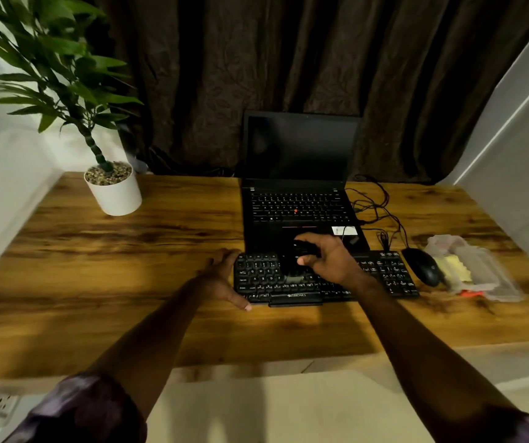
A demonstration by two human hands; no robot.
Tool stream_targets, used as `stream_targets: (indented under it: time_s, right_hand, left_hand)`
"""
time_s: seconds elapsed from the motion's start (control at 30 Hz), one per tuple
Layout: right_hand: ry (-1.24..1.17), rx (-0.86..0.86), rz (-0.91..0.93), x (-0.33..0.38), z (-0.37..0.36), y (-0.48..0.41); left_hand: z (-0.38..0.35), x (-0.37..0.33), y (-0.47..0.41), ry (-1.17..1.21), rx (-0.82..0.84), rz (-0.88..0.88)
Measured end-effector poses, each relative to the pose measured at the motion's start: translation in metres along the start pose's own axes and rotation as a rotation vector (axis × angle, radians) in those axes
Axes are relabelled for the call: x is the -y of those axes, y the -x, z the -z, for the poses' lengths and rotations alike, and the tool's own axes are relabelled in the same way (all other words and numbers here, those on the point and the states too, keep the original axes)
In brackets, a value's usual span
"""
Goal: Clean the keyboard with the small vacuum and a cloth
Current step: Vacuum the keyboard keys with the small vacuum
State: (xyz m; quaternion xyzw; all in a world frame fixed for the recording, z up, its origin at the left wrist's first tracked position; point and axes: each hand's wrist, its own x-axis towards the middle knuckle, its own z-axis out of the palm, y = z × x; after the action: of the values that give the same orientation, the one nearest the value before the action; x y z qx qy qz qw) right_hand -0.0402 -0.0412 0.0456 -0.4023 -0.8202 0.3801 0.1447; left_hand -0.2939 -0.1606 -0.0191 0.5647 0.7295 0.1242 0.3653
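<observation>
Head view: right hand (330,262), fingers curled round small vacuum (294,265) on keyboard (384,274); left hand (223,278), fingers straight, at its edge.

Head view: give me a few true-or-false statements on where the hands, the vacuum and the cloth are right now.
1. The right hand holds the small black vacuum on the black external keyboard. True.
2. The left hand holds the yellow cloth. False: it rests against the keyboard's left edge; the yellow cloth lies right of the black mouse.
3. The black laptop is closed. False: its lid is open, screen dark.
4. The green plant in a white pot stands at the wooden table's back left. True.
</observation>
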Motion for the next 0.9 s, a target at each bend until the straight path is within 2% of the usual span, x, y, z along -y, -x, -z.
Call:
stream_targets:
  time_s: [0.37, 0.63, 0.9]
  right_hand:
    - [0.094, -0.036, -0.078, -0.023, 0.029, 0.008]
    - [0.062, 0.014, -0.045, -0.012, 0.002, -0.002]
    - [0.076, -0.04, -0.097, -0.035, 0.036, 0.011]
  left_hand:
    - [-0.001, 0.002, -0.003, -0.002, -0.001, -0.008]
    - [-0.005, 0.006, -0.008, 0.019, 0.0, 0.011]
    - [-0.005, 0.006, -0.009, 0.003, -0.034, -0.004]
